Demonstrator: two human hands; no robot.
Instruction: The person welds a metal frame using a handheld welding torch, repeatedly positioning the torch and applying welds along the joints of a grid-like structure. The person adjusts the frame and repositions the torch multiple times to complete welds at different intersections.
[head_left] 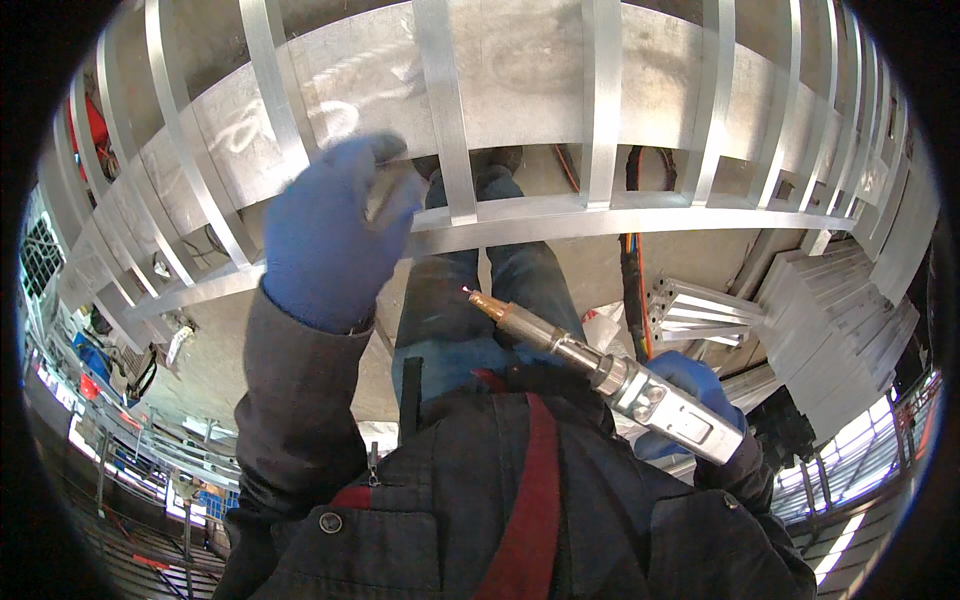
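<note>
At the near edge of a slatted metal frame [640,214], a person [600,500] is holding a silver, copper-tipped tool [613,377] just short of that edge; the blue-gloved left hand [332,232] is curving open over it, contact unclear, while the right hand [688,377] is wrapping around the tool.

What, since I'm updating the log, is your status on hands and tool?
Right hand gripping silver nozzle tool. Left hand open over slatted metal frame, contact unclear. Nozzle points toward left hand in view.
</note>
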